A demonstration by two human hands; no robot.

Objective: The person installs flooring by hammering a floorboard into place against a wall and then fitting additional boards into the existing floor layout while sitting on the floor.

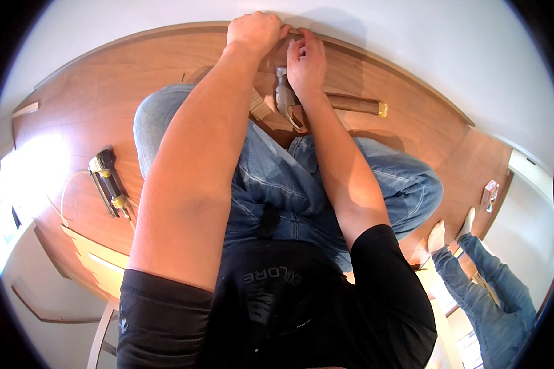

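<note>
Seen from above: sitting on a wood floor [154, 67], facing a white wall [425, 37] at 12 o'clock. Reaching with both hands to the brown trim [381, 61] along the foot of that wall. Holding the left hand [255, 32] curled at 12, thumb pointing to 3; bending the fingers of the right hand [306, 61], just beside it, to the trim. Impossible to tell whether pinching something small or only pressing. Judging by the pose, probably at the step of lining up or seating the trim. Next, likely calling for steady fingertip pressure, perhaps then for the hammer [356, 103], lying under the right forearm toward 1. Also to be found: a wood scrap [260, 106] near 12, a nail gun [109, 181] at 9, a small box [489, 195] at 3, and, at 4, another person's legs [495, 264] in jeans.
</note>
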